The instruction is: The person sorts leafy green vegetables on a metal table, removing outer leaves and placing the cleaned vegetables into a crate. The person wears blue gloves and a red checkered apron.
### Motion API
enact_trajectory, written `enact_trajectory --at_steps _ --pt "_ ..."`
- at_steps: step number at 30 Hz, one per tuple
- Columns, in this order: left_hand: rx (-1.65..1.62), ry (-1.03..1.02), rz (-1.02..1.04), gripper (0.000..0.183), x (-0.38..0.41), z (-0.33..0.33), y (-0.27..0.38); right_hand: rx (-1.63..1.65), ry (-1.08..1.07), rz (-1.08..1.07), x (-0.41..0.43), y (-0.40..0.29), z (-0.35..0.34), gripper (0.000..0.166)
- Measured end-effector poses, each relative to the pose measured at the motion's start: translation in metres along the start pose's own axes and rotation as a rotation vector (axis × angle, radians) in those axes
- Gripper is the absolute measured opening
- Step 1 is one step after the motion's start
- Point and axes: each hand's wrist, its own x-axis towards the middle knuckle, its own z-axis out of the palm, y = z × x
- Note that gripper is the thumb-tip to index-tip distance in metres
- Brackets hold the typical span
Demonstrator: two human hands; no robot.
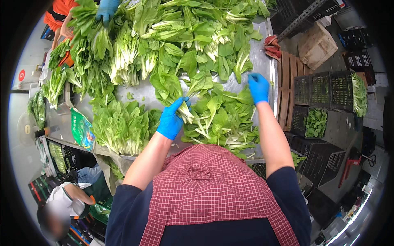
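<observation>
My left hand point(172, 120), in a blue glove, is closed around the pale stems of a bunch of leafy greens point(167, 87), its leaves pointing up and away from me. My right hand point(258, 87), also blue-gloved, is at the right side of the metal table point(261, 58); its fingers look curled, and whether anything is between them cannot be told. Loose leaves and cut stems point(215, 117) lie heaped between my hands, nearest my apron. Upright bunches of greens point(123, 129) stand in a row to the left. A large pile of greens point(184, 30) covers the far part.
A co-worker's blue-gloved hand point(107, 10) touches greens at the far left. A green plastic bag point(81, 129) lies at the left edge. Right of the table are a red cloth point(272, 47), a wooden pallet point(286, 89) and black crates point(320, 160). Another person point(67, 196) is at lower left.
</observation>
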Motion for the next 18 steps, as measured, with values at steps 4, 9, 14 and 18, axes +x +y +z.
enact_trajectory --at_steps 4,9,14,18 --pt "0.006 0.022 0.005 0.033 -0.004 -0.001 0.001 -0.274 0.002 0.067 0.046 0.000 0.051 0.050" --pt "0.010 0.000 0.002 0.033 0.003 -0.004 -0.005 -0.097 -0.088 0.092 0.041 0.002 0.050 0.039" --pt "0.036 -0.006 0.018 0.033 0.005 0.014 -0.004 0.465 -0.235 0.178 0.003 -0.029 0.012 0.033" --pt "0.055 -0.013 0.017 0.037 0.003 0.014 -0.005 0.503 -0.301 0.135 -0.046 -0.049 -0.007 0.032"
